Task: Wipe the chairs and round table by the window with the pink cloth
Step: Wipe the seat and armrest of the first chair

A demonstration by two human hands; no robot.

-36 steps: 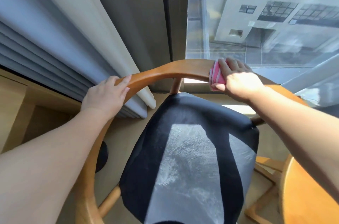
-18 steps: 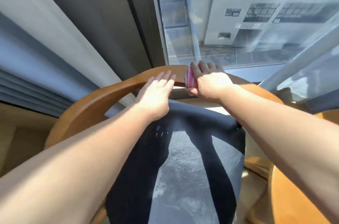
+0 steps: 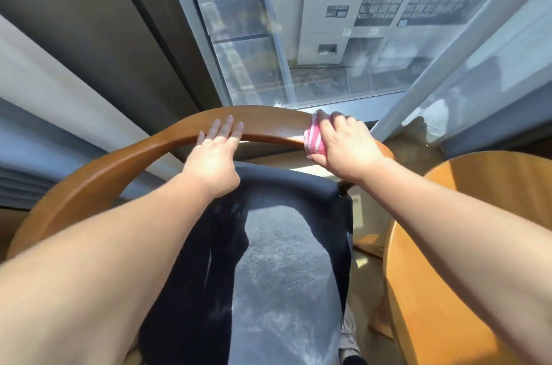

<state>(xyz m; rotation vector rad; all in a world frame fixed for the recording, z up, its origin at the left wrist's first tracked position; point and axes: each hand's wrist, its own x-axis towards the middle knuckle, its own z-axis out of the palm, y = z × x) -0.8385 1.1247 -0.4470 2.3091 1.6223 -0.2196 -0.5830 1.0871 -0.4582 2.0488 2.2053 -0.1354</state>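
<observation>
Wiping step, as I read it: pink cloth point(image 3: 314, 137) is on the chair's curved wooden back rail point(image 3: 268, 122), just right of frame centre, under the window point(image 3: 298, 36).

Grip:
- Right hand point(image 3: 343, 146) is curled over the cloth, fingers wrapped across the top of the rail and thumb side below. It holds the cloth bunched against the wood.
- Only a folded pink-and-white striped edge shows, at the left of the knuckles. The rest is under the palm.
- Left hand point(image 3: 215, 155) lies flat on the same rail, fingers straight, holding nothing. It is well left of the cloth with bare wood between, and looks like a brace.

Handling, my judgement:
- Cloth is soft, light and limp with no stiffness of its own. It needs a full palm wrap, or a loose end will trail.
- It should conform well to the rounded rail.
- Rail looks glossy, so probably slick with low drag. Pressure has to come from the fingers clamping around it.
- Chair is rigid but light enough to shift, hence the brace.

Layout:
- Dark seat point(image 3: 277, 260) is at lower centre, between the forearms, with a pale dusty-looking sunlit patch.
- Round table point(image 3: 493, 179) is at right, near the chair; whether they touch I cannot tell.
- Cloth is well clear of both seat and table.
</observation>
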